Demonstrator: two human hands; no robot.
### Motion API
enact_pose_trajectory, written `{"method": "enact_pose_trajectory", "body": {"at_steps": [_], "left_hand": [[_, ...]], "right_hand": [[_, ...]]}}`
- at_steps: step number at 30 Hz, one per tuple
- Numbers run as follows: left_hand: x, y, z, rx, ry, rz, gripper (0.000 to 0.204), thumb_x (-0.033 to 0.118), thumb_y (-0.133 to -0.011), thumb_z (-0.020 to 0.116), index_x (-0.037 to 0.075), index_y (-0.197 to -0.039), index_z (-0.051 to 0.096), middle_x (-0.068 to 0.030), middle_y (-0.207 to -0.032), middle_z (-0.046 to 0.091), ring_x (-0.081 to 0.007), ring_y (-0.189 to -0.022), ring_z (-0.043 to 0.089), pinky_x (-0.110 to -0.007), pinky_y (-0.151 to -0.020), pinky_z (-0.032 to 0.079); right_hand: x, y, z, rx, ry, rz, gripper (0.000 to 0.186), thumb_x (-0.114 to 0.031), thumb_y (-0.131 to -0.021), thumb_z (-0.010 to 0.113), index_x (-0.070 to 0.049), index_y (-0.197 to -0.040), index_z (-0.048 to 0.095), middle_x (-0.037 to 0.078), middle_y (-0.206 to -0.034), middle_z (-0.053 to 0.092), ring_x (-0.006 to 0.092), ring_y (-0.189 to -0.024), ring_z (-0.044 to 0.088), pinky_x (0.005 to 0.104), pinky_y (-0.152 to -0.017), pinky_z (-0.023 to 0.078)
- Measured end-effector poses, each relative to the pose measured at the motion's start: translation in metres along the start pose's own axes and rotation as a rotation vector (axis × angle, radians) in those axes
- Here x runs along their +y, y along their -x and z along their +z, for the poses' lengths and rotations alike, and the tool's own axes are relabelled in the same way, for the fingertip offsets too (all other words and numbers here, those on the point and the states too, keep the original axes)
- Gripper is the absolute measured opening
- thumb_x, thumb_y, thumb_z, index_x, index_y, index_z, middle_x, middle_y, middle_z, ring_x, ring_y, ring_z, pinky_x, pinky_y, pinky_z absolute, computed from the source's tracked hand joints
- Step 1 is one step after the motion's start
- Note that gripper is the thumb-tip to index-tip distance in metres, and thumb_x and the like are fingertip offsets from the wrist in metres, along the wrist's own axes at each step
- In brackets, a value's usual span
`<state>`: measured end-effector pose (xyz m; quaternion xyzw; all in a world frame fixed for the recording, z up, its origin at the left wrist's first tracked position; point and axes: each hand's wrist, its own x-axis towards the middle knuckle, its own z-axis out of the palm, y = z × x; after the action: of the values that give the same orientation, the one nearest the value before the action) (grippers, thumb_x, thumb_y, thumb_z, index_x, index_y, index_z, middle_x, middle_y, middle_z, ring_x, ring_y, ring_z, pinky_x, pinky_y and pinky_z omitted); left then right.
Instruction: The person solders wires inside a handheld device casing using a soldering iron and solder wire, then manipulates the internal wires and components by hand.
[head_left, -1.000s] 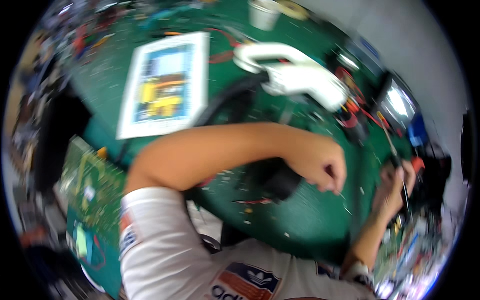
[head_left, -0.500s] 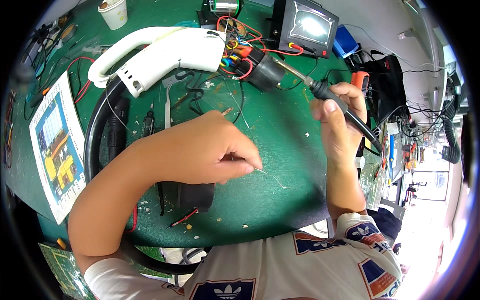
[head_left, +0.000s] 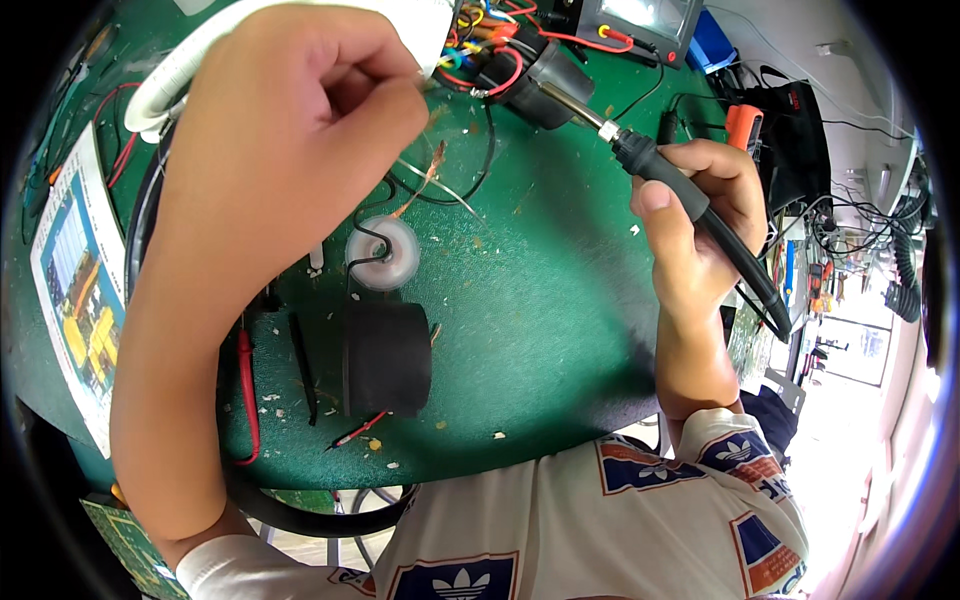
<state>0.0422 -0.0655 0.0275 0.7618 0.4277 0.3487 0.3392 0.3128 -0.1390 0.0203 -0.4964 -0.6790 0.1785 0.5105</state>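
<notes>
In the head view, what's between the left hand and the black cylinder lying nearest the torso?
A translucent round disc, with a dark cord across it, lies between the left hand and black cylinder in the head view.

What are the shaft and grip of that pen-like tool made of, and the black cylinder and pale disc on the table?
Shaft: metal, by its silvery shine. Grip: rubber or plastic, judging by its dull black surface. Black cylinder: probably matte plastic, smooth with little gloss. Pale disc: likely plastic, since it looks milky and translucent.
</notes>
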Motion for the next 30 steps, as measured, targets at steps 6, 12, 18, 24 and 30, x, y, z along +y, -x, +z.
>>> {"method": "enact_pose_trajectory", "body": {"at_steps": [6, 12, 18, 24, 30], "left_hand": [[-0.001, 0.002, 0.015, 0.126, -0.312, 0.076, 0.004, 0.005, -0.081, 0.064, 0.001, -0.082, 0.066, -0.0037, -0.052, 0.044, -0.0096, -0.048, 0.040, -0.029, -0.049, 0.030], [-0.014, 0.000, 0.016, 0.166, -0.369, 0.091, 0.007, 0.006, -0.081, 0.065, 0.003, -0.076, 0.062, -0.0025, -0.051, 0.044, -0.0090, -0.046, 0.039, -0.028, -0.047, 0.028], [-0.015, 0.001, 0.023, 0.200, -0.334, 0.062, 0.008, 0.006, -0.080, 0.065, 0.004, -0.073, 0.061, -0.0001, -0.050, 0.046, -0.0067, -0.045, 0.039, -0.027, -0.046, 0.027], [-0.004, 0.001, 0.023, 0.174, -0.161, -0.040, 0.011, 0.006, -0.080, 0.065, 0.004, -0.071, 0.060, 0.0002, -0.049, 0.046, -0.0068, -0.044, 0.039, -0.027, -0.046, 0.027], [-0.015, 0.000, 0.024, 0.187, -0.334, 0.053, 0.012, 0.007, -0.080, 0.065, 0.005, -0.070, 0.059, -0.0004, -0.049, 0.046, -0.0077, -0.044, 0.040, -0.027, -0.047, 0.028]], "right_hand": [[-0.010, 0.008, 0.017, -0.015, 0.130, -0.073, 0.031, -0.009, -0.081, 0.080, 0.001, -0.097, 0.057, 0.009, -0.085, 0.067, 0.0106, -0.073, 0.062, 0.0229, -0.065, 0.049], [-0.001, 0.008, 0.029, -0.019, 0.284, -0.228, 0.033, -0.011, -0.078, 0.083, 0.003, -0.093, 0.057, 0.014, -0.081, 0.067, 0.0180, -0.070, 0.067, 0.0270, -0.064, 0.053], [0.002, 0.012, 0.027, -0.138, 0.411, -0.284, 0.031, -0.008, -0.086, 0.077, 0.003, -0.102, 0.052, 0.015, -0.086, 0.065, 0.0149, -0.073, 0.060, 0.0275, -0.071, 0.050], [0.005, 0.011, 0.030, -0.119, 0.391, -0.304, 0.031, -0.008, -0.082, 0.079, 0.003, -0.097, 0.054, 0.014, -0.079, 0.064, 0.0190, -0.068, 0.062, 0.0307, -0.068, 0.052], [0.015, 0.003, 0.032, -0.065, 0.352, -0.423, 0.031, -0.008, -0.074, 0.083, 0.005, -0.089, 0.059, 0.013, -0.073, 0.065, 0.0251, -0.060, 0.066, 0.0323, -0.057, 0.055]]}}
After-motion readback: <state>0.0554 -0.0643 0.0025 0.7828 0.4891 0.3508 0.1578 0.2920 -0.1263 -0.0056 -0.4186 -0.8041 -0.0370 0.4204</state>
